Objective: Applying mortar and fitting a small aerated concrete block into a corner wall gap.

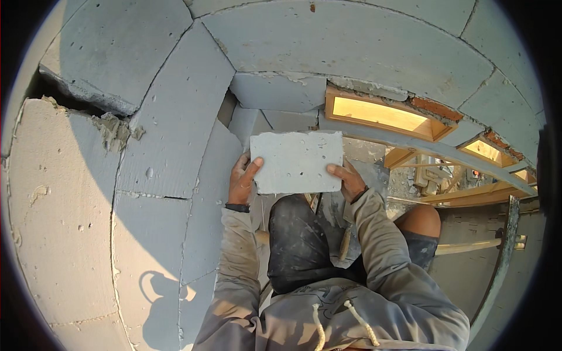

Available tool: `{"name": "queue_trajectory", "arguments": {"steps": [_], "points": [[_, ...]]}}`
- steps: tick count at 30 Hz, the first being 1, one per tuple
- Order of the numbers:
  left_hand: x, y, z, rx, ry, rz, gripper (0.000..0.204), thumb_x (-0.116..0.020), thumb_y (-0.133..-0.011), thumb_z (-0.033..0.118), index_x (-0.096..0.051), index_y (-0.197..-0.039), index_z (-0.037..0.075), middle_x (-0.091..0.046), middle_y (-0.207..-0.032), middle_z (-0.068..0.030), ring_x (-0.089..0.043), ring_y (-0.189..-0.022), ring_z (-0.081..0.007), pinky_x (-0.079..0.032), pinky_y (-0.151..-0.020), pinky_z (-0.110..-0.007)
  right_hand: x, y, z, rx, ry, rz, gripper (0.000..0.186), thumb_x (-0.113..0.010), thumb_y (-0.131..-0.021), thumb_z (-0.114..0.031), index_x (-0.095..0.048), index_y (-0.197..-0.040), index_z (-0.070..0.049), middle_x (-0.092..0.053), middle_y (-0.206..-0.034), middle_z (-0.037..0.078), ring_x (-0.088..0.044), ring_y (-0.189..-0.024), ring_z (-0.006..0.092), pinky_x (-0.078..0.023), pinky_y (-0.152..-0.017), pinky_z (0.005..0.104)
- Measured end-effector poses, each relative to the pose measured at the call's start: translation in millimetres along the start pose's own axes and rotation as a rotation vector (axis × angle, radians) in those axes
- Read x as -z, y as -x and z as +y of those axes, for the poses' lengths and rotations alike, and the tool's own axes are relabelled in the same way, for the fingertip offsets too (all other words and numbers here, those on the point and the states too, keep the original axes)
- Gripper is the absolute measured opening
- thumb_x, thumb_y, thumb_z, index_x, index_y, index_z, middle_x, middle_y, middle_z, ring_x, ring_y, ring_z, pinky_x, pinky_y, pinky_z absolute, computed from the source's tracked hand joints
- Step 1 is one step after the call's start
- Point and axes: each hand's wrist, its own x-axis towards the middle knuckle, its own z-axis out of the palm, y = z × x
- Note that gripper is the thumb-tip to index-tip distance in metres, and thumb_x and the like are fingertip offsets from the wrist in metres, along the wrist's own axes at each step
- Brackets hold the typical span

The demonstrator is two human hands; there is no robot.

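Note:
Between my two hands is a pale grey, rectangular lightweight concrete block [297,164] with small pits in its face. My left hand [241,180] grips its left end, the thumb laid over the front face. At the opposite end my right hand [350,178] clasps it, thumb also on the face and fingers behind. The block is held up over my knees, apart from the walls. Beyond its upper edge lies a recess in the block wall [278,92], partly hidden by the block.
Large block walls [158,123] rise at the left and far side, with a gap [70,96] at upper left. Wooden window frames [383,114] sit at the right beside broken red brick [436,109]. A long bar [497,272] stands at far right.

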Motion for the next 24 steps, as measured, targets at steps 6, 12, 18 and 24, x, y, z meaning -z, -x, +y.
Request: {"name": "queue_trajectory", "arguments": {"steps": [6,12,18,24], "points": [[21,-14,23,-0.100,-0.176,0.402,0.066,-0.067,-0.088,0.044,-0.056,-0.121,-0.012,-0.062,-0.115,-0.0151,-0.055,-0.108,-0.0201,-0.040,-0.098,-0.029,-16,-59,47,-0.067,-0.369,0.151,0.068,-0.069,-0.081,-0.036,-0.044,-0.133,0.001,-0.056,-0.124,0.012,-0.056,-0.113,0.0240,-0.044,-0.097,0.0373],[36,89,69,-0.381,-0.523,0.782,0.044,-0.060,-0.094,0.028,-0.060,-0.116,-0.011,-0.064,-0.114,-0.0204,-0.060,-0.108,-0.0245,-0.046,-0.095,-0.033,-27,-125,64,-0.065,-0.280,0.352,0.081,-0.077,-0.073,-0.037,-0.043,-0.128,0.011,-0.054,-0.125,0.020,-0.054,-0.112,0.0280,-0.043,-0.096,0.0384],[50,165,119,-0.488,-0.722,1.080,0.040,-0.055,-0.097,0.026,-0.063,-0.107,-0.011,-0.066,-0.103,-0.0206,-0.064,-0.094,-0.0246,-0.051,-0.087,-0.033,-64,-139,35,-0.157,-0.016,0.526,0.113,-0.078,-0.063,-0.056,-0.028,-0.131,0.019,-0.042,-0.133,0.031,-0.048,-0.121,0.0370,-0.039,-0.102,0.0426],[63,169,118,-0.519,-0.731,1.088,0.038,-0.055,-0.097,0.025,-0.064,-0.103,-0.011,-0.067,-0.093,-0.0190,-0.066,-0.083,-0.0231,-0.055,-0.075,-0.032,-111,-145,13,-0.217,0.498,0.606,0.117,-0.071,-0.064,-0.069,-0.030,-0.128,0.020,-0.036,-0.133,0.038,-0.042,-0.125,0.0477,-0.038,-0.104,0.0474]]}}
